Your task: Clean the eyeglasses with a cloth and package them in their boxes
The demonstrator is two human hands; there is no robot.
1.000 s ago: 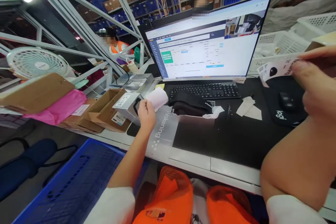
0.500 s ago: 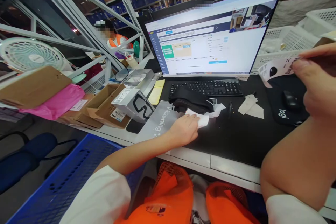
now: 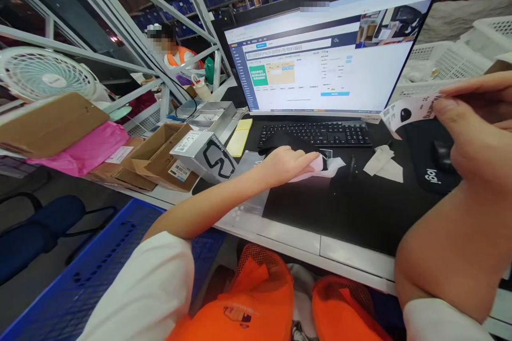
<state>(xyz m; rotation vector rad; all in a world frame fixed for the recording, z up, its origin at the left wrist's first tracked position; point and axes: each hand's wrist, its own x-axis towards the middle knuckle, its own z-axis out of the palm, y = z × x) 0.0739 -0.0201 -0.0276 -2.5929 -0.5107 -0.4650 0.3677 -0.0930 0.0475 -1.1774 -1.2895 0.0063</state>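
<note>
My left hand is closed over the front of a black soft fabric item, with a thin white sheet crumpled at and under its fingers. The hand hides much of both. At the right, my right hand pinches a white printed paper between thumb and fingers, its free end curling down above the mouse pad. Left of my left hand stands a grey box with a black goggle-shaped outline, beside a clear plastic bag lying on the desk edge.
A keyboard lies below the monitor. Paper scraps, a pen and a mouse are to the right. Open cardboard boxes, a pink bag and a fan crowd the left. A blue crate sits below.
My left hand has moved up and forward over the black fabric item, covering more of it and the white sheet. My right hand has shifted slightly left with the printed paper.
</note>
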